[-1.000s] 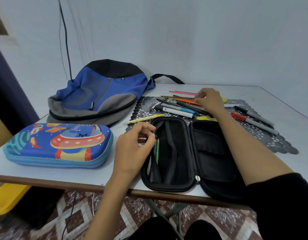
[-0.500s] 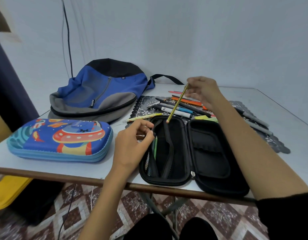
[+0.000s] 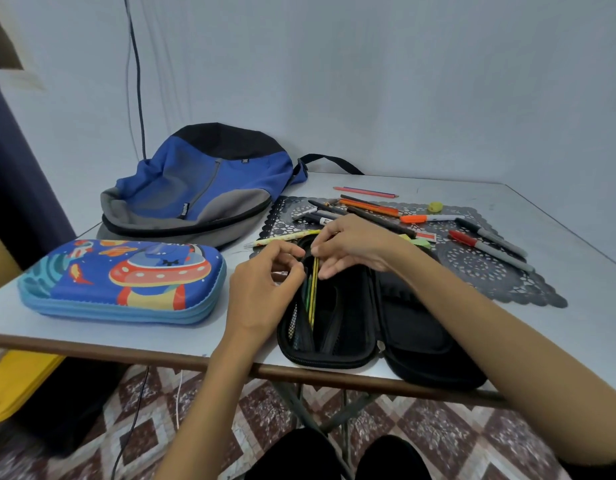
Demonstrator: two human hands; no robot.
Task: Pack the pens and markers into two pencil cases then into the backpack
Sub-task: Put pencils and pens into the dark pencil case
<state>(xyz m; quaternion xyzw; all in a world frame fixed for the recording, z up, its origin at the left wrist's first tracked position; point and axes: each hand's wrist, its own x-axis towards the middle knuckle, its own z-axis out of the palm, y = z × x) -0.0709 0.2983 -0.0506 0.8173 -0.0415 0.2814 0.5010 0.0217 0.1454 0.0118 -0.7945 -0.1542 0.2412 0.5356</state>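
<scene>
A black pencil case lies open at the table's front edge. My left hand pinches the mesh pocket's rim on the case's left half. My right hand pinches the top of a yellow-and-black pencil whose lower end is inside that pocket, next to a green pen. Several pens and markers lie on a dark lace mat behind the case. A closed blue cartoon pencil case sits to the left. The blue, grey and black backpack lies at the back left.
A yellowish pen lies just behind the black case by the mat's corner. Red and grey markers rest on the mat's right side. A cable hangs down the wall. A yellow object sits below the table's left edge.
My right hand lifted the yellow-and-black pencil from the pile on the mat, brought it toward me and slid it into the black case's pocket. My left hand stayed on the pocket rim.
</scene>
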